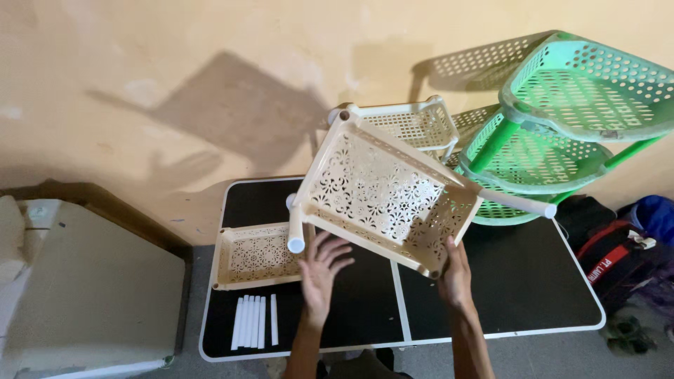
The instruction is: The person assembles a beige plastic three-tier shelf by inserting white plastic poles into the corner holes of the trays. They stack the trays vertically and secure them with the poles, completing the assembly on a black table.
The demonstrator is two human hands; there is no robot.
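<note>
Black table (533,295) against yellow wall (140,84)

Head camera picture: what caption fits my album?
Two hands tilt a cream basket rack over a black table.

The cream rack (382,193) and tray (254,255) looked like matt perforated plastic; the green rack (562,112) was glossier plastic. The bench (519,281) was smooth, matt black; the wall (140,84) rough plaster.

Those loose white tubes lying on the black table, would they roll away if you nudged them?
Probably, sideways: the white tubes look round and smooth, and the black table is flat and slick-looking. They seem thin and hollow, so likely light. Lying side by side, one nudged may push its neighbours.
</note>
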